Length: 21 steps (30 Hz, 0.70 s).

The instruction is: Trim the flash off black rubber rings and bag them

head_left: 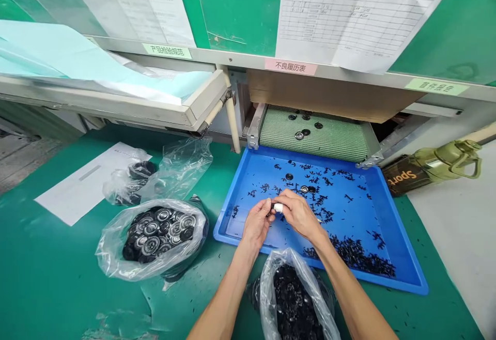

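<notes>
Near the middle of the frame, the left hand (256, 225) and right hand (301, 216) pinch a small black part (273, 206) over the blue tray (358, 211), and from here it looks light, perhaps rubbery, best gripped by its edge.

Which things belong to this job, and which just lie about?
Job, apparently:
- small black piece being held
- shallow blue plastic tray
- green ribbed belt
- two open transparent bags of black parts

Lying about, probably:
- white paper sheet
- olive plastic bottle
</notes>
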Each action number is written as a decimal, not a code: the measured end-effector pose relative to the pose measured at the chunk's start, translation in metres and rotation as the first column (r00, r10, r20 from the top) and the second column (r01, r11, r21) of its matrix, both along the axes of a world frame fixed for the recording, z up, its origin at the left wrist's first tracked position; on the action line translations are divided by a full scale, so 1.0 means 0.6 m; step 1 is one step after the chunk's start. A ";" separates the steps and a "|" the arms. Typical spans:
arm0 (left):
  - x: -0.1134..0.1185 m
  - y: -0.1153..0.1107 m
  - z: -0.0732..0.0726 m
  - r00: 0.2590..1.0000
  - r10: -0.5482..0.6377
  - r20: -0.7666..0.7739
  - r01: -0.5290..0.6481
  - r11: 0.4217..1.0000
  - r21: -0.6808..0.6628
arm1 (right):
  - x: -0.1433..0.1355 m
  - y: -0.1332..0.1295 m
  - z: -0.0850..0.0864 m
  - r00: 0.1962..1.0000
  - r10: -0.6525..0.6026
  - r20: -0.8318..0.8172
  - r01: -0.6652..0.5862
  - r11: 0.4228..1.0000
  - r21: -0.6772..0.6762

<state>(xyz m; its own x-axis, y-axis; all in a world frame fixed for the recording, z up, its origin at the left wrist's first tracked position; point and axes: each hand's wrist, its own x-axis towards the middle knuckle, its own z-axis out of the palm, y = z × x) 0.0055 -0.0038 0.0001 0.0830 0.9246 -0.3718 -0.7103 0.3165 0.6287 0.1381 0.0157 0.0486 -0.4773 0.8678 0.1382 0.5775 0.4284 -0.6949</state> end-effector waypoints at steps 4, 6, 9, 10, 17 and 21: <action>0.001 -0.004 0.004 0.995 -0.095 0.009 0.095 0.995 0.019 | 0.012 -0.013 0.004 0.998 -0.056 -0.009 0.056 0.998 0.021; 0.001 -0.004 0.004 0.994 -0.099 0.036 0.099 0.995 -0.006 | 0.022 -0.021 0.002 0.997 -0.065 -0.036 0.067 0.997 0.033; 0.001 -0.002 0.006 0.996 -0.044 0.072 0.047 0.998 -0.044 | 0.033 -0.042 -0.006 0.987 -0.153 0.042 0.150 0.987 0.057; 0.001 -0.002 0.006 0.997 -0.024 0.078 0.027 0.998 -0.048 | 0.035 -0.051 -0.009 0.976 -0.198 0.089 0.193 0.979 0.069; 0.003 -0.001 0.002 0.999 -0.004 0.053 0.004 1.000 -0.010 | 0.012 -0.079 -0.011 0.880 -0.319 0.353 0.306 0.947 0.094; 0.003 -0.002 -0.005 0.999 -0.020 0.048 0.019 1.000 0.023 | -0.001 -0.073 -0.002 0.849 -0.315 0.425 0.296 0.949 0.112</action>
<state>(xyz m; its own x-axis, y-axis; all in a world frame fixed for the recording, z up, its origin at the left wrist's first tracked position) 0.0072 -0.0049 -0.0032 0.1180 0.9307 -0.3463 -0.7339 0.3167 0.6009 0.1375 -0.0279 0.0473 -0.2094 0.9777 0.0187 0.9213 0.2036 -0.3313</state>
